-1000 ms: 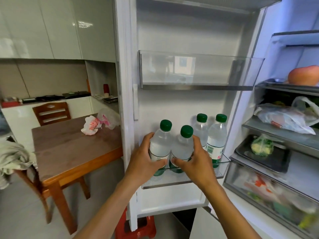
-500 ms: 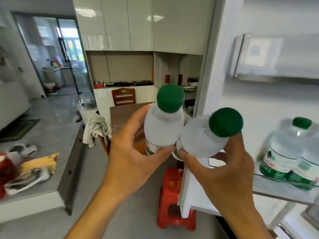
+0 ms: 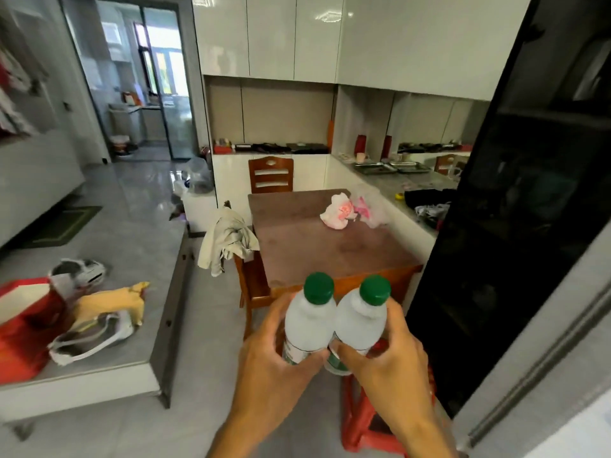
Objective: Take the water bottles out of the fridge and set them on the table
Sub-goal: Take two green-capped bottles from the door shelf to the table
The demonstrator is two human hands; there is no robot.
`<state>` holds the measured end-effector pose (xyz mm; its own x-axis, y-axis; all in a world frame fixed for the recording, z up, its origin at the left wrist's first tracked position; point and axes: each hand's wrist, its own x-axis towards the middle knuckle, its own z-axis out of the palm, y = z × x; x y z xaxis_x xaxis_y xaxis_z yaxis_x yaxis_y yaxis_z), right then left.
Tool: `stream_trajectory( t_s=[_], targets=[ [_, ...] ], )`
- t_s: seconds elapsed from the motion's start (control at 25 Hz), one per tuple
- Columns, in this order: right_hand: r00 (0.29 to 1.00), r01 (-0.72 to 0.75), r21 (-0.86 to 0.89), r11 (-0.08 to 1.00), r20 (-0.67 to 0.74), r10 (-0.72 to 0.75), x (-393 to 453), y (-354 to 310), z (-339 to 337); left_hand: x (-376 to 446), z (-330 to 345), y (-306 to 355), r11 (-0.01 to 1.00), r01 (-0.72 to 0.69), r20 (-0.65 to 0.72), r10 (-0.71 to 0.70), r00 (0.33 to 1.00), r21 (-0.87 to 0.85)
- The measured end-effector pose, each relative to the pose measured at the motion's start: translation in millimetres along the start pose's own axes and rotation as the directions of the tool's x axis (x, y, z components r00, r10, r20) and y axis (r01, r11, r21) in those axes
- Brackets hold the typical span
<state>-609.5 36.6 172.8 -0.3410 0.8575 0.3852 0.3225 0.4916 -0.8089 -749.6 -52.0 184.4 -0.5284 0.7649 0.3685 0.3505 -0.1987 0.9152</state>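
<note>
I hold two clear water bottles with green caps side by side in front of me, both upright and touching. My left hand (image 3: 269, 361) is shut on the left bottle (image 3: 307, 322). My right hand (image 3: 390, 361) is shut on the right bottle (image 3: 362, 322). The brown wooden table (image 3: 317, 246) stands just beyond the bottles. The black outer face of the open fridge door (image 3: 515, 206) fills the right side; the fridge's inside is out of view.
A pink-and-white plastic bag (image 3: 342, 211) lies on the table's far right. Wooden chairs stand behind (image 3: 271, 175) and left of the table, the left one draped with a cloth (image 3: 226, 239). A red stool (image 3: 370, 421) sits below my hands. Bags clutter a low platform (image 3: 99, 325) at left.
My view swung left from the fridge door shelf to the table. Both hands lifted the two bottles off the shelf and carried them left, now held upright before the table.
</note>
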Motion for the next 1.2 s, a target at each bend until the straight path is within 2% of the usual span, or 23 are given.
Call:
stream_trajectory(
  t_s=[0.32, 0.48, 0.64, 0.88, 1.0, 1.2],
  targets=[
    [0.985, -0.15, 0.025, 0.988, 0.09, 0.147, 91, 46, 119, 110, -35, -118, 0.981, 0.182, 0.036, -0.185, 0.982, 0.069],
    [0.981, -0.185, 0.088, 0.979, 0.075, 0.179, 167, 100, 170, 194, -14, -180, 0.956, 0.239, 0.028, -0.247, 0.969, 0.171],
    [0.96, -0.255, 0.132, 0.958, 0.155, 0.234, 260, 153, 211, 289, 14, -230, 0.91, 0.322, 0.016, -0.338, 0.941, 0.261],
    [0.943, -0.269, 0.045, 0.962, 0.218, 0.253, 390, 205, 268, 417, 35, -300, 0.858, 0.386, -0.002, -0.41, 0.912, 0.338],
    [0.929, -0.308, 0.013, 0.951, 0.221, 0.297, 451, 243, 310, 482, 36, -353, 0.899, 0.358, 0.048, -0.381, 0.923, 0.254],
    [0.905, -0.369, -0.01, 0.929, 0.225, 0.362, 530, 287, 359, 565, 48, -432, 0.819, 0.47, 0.034, -0.508, 0.861, 0.329]
  ],
)
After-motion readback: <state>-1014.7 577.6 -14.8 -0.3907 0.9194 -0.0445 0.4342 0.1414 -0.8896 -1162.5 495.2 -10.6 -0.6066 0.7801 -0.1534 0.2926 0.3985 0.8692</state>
